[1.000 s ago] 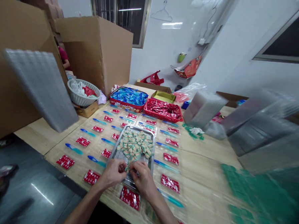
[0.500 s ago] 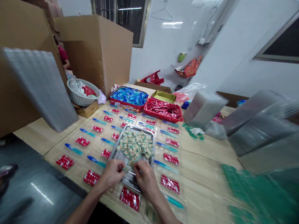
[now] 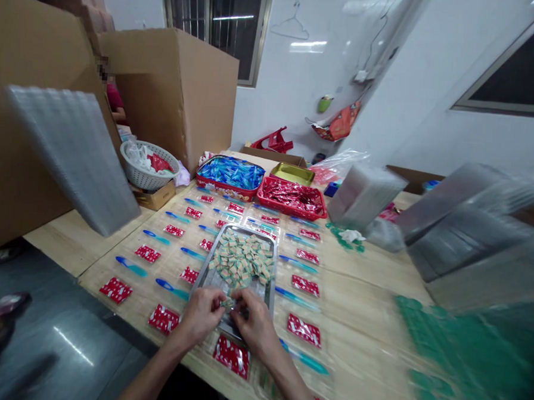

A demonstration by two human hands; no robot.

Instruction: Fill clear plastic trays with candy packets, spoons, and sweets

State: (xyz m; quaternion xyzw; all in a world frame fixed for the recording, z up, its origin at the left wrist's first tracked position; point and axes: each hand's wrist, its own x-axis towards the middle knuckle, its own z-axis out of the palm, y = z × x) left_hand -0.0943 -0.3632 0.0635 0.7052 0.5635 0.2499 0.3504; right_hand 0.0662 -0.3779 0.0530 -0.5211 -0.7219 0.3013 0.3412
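Observation:
My left hand (image 3: pixel 202 315) and my right hand (image 3: pixel 255 319) meet over the near end of a metal tray (image 3: pixel 209 271). Both have their fingers pinched around small green-and-cream wrapped pieces (image 3: pixel 228 302) between them. The tray holds a heap of the same pieces (image 3: pixel 241 261). Around the tray lie rows of clear trays on the wooden table (image 3: pixel 369 301), filled with red packets (image 3: pixel 304 328) and blue toothbrush-like sticks (image 3: pixel 173 289).
Behind the metal tray stand a red bin of blue sticks (image 3: pixel 231 173) and a red bin of red packets (image 3: pixel 291 195). Cardboard boxes (image 3: pixel 174 88), a white basket (image 3: pixel 147 165) and a person in red (image 3: pixel 114 102) are at left. Stacks of clear trays (image 3: pixel 462 234) sit right.
Both hands stay at the tray's near end, shifting slightly while handling the small wrapped pieces. The camera view barely moves.

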